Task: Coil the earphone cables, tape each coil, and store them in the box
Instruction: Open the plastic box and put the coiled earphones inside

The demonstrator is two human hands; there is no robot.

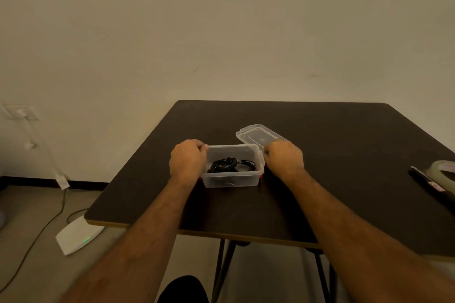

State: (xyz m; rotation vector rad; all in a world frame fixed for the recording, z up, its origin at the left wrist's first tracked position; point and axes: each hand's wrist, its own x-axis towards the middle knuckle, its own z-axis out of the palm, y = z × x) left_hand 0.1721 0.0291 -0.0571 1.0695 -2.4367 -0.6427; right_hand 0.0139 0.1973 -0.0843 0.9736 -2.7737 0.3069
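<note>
At the middle of the dark table (320, 155) sits the clear box (232, 177), black earphone cables (230, 164) coiled inside. My left hand (188, 158) curls its fingers against the box's nine o'clock wall. My right hand (284, 157), at three o'clock, has curled fingers on the lid (256, 135), which lies at one o'clock. A tape roll (443, 171) rests far toward three o'clock.

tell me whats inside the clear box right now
Inside the clear box lies a tangle of black earphone cables. Whether they are taped is too small to tell. The left hand covers the box's left end; the lid is off, behind it.
</note>
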